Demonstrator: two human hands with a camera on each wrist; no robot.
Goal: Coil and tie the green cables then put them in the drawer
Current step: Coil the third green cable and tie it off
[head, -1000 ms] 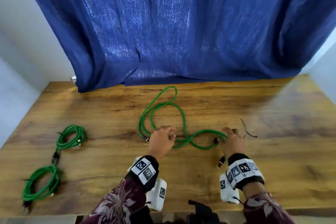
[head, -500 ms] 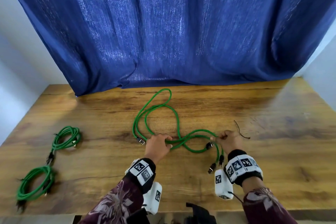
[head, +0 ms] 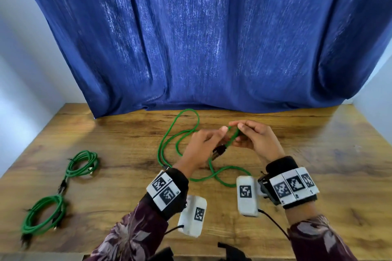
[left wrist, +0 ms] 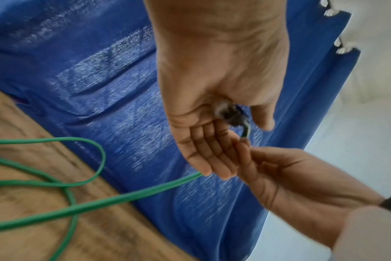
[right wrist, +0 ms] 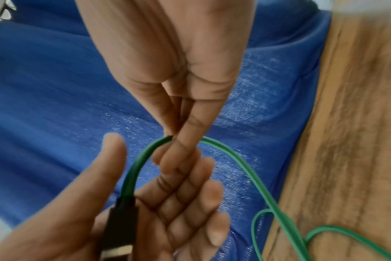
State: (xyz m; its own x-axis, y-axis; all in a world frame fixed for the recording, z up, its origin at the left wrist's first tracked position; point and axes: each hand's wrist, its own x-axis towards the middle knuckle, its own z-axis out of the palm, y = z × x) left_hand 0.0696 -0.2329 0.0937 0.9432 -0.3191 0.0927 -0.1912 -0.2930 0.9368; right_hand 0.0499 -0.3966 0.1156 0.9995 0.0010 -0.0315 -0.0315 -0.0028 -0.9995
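Note:
A long loose green cable (head: 169, 140) lies in loops on the wooden table (head: 318, 165). Both hands hold one end of it above the table. My right hand (head: 244, 131) pinches the cable between thumb and forefinger, bending it into a small arch (right wrist: 134, 169). My left hand (head: 212, 137) is just left of it, fingers straight and thumb apart, with the black plug (right wrist: 121, 220) lying across its palm (left wrist: 212, 106). Two coiled green cables (head: 84, 163) (head: 42, 216) rest at the table's left. No drawer is in view.
A blue curtain (head: 212, 38) hangs along the table's back edge, close behind the hands. White walls flank the table on both sides. Bare wood shows to the right of the hands and along the front edge.
Both hands rose from the table with the cable's plug end and came together. The loops on the table were dragged and reshaped. The view tilted upward.

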